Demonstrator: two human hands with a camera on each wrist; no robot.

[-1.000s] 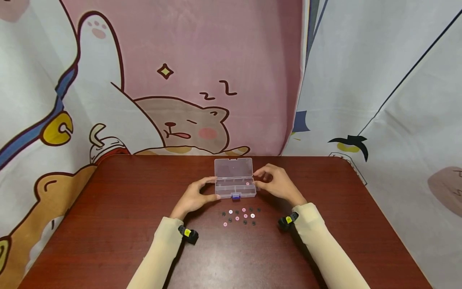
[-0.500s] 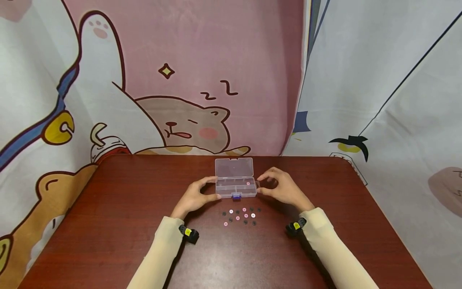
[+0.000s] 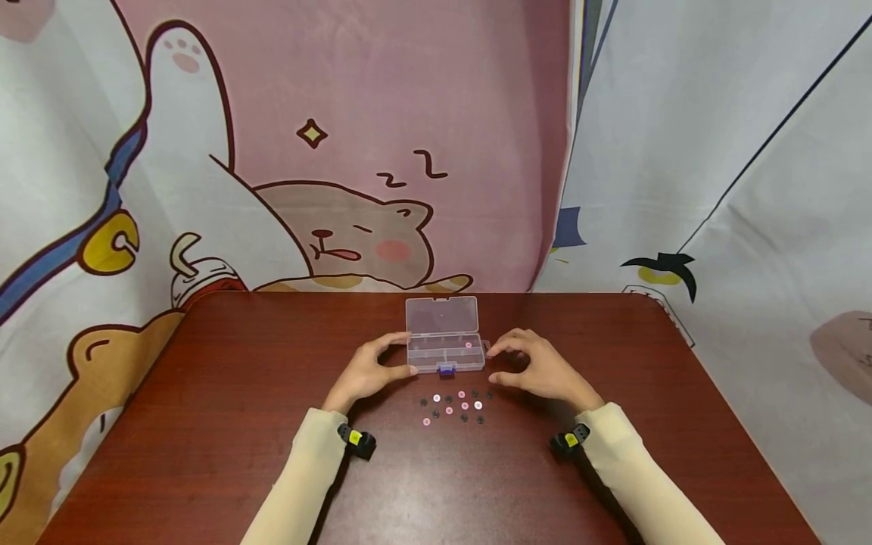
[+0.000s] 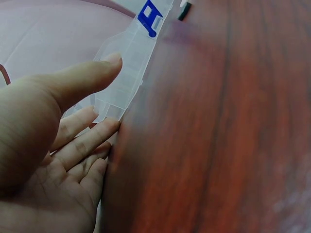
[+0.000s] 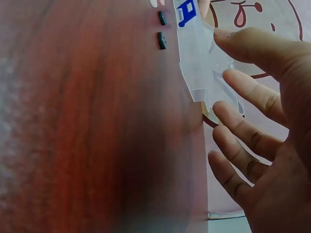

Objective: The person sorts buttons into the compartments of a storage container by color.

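Head view is showing the clear box [image 3: 471, 367] sitting at the far middle of the table [image 3: 204, 424], its lid [image 3: 441, 316] swung to the far side and its blue latch [image 3: 446, 372] facing near. One pink disc [image 3: 468, 345] is lying inside, far and right. My left hand [image 3: 364, 372] is bracing the left end, thumb near, fingers far, not budging this last second. And now the change: my right hand [image 3: 538, 369], up against the right end a second ago, is easing right and near, fingers apart and nothing showing between them. Whether its index tip is touching the small clear piece [image 3: 487, 347] there, I can't tell. So, I'd judge, my left is now doing the steadying alone. Nearer, the loose discs [image 3: 463, 406] are lying dark, pink and white.
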